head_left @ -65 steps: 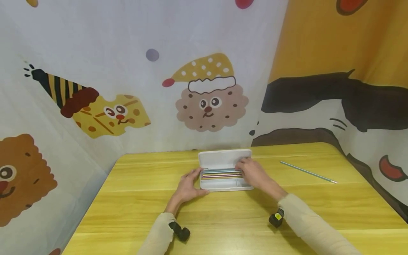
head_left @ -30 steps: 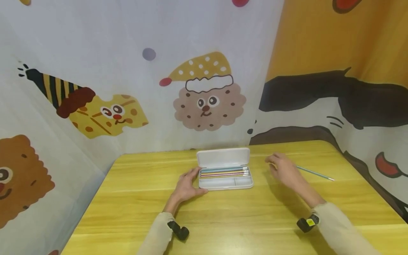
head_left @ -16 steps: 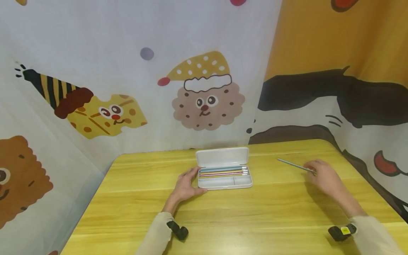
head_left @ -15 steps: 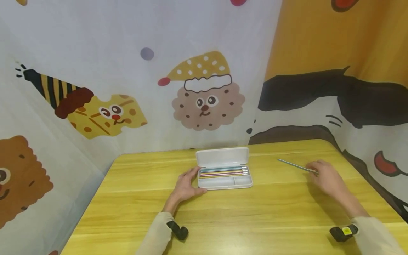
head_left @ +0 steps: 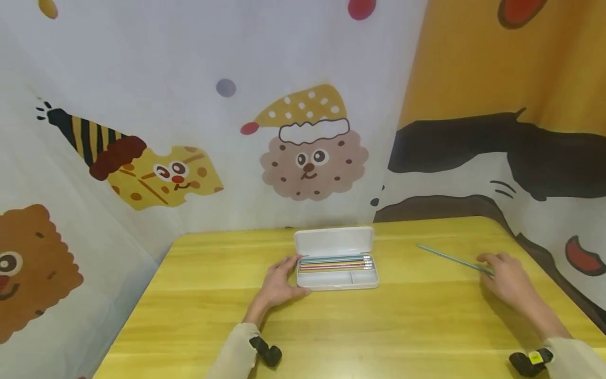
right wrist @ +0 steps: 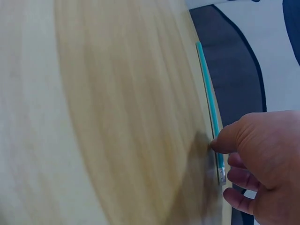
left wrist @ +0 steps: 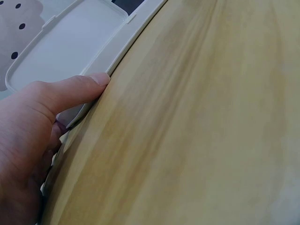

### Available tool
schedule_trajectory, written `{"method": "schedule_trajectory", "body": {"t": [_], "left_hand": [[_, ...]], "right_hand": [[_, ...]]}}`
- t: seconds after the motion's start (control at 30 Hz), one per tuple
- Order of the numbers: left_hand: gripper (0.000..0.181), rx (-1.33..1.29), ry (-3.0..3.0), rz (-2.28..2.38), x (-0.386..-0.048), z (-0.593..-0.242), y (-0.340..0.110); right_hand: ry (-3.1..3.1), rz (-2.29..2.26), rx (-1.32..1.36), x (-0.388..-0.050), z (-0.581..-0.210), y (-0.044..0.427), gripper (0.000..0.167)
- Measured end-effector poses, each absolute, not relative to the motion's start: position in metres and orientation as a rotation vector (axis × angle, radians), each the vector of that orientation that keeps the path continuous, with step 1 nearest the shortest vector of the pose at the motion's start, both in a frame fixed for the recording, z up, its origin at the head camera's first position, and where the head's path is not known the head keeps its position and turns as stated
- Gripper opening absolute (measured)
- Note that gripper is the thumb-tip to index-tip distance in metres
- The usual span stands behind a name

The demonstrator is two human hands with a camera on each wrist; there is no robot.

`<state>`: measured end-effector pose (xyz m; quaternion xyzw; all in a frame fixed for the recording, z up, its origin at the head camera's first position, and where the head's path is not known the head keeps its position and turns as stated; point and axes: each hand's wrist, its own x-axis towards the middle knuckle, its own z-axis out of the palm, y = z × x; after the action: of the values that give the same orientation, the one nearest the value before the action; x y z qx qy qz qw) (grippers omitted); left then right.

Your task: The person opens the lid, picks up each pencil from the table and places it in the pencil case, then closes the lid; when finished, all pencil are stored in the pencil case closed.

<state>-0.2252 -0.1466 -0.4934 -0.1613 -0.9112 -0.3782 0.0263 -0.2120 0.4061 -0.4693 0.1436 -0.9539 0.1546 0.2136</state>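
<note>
A white pencil case [head_left: 338,281] lies with its lid raised on the table, several pencils [head_left: 333,264] side by side in its rear compartment. My left hand [head_left: 278,284] holds the case's left end, thumb at the front edge and fingers round the back corner; the left wrist view shows the thumb on the white rim [left wrist: 117,47]. To the right, a teal pencil [head_left: 445,255] lies on the table. My right hand [head_left: 511,281] pinches it near its eraser end. In the right wrist view the thumb touches the pencil [right wrist: 208,89]; the index fingertip is hidden.
The yellow wood-grain table [head_left: 360,331] reaches back to a cartoon-printed curtain [head_left: 303,210]. The raised lid [head_left: 333,241] stands at the case's back. The teal pencil lies near the far right part of the table.
My right hand has left the pencil case and moved right, along the teal pencil to its eraser end. My left hand stays on the case. The head view has shifted slightly.
</note>
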Motion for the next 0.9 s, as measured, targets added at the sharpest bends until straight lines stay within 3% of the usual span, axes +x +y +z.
{"method": "schedule_trajectory", "body": {"t": [0.9], "left_hand": [[0.093,-0.503,-2.77,-1.188,-0.227,-0.494,-0.149]], "right_hand": [[-2.723,0.399,0.461,-0.228,-0.473,0.408,0.027]]}}
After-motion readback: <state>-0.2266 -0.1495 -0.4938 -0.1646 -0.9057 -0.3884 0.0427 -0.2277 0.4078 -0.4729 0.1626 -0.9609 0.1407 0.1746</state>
